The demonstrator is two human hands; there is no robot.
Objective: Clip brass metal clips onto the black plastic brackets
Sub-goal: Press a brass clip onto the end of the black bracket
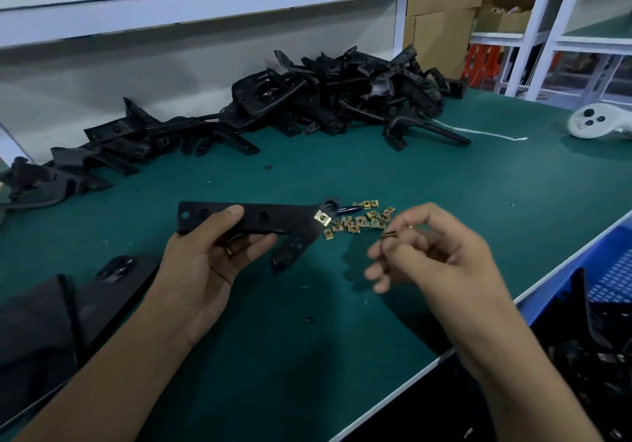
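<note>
Head view: left hand (pixel 205 263) grips bracket (pixel 253 217); right hand (pixel 441 253) pinches clip (pixel 389 235).

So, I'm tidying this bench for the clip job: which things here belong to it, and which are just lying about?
Belongs to the job:
- black bracket held by the left hand, one clip already on it
- brass clip pinched in the right hand
- loose brass clips
- bracket pile

Lying about:
- white controller
- phone
- blue crate
</note>
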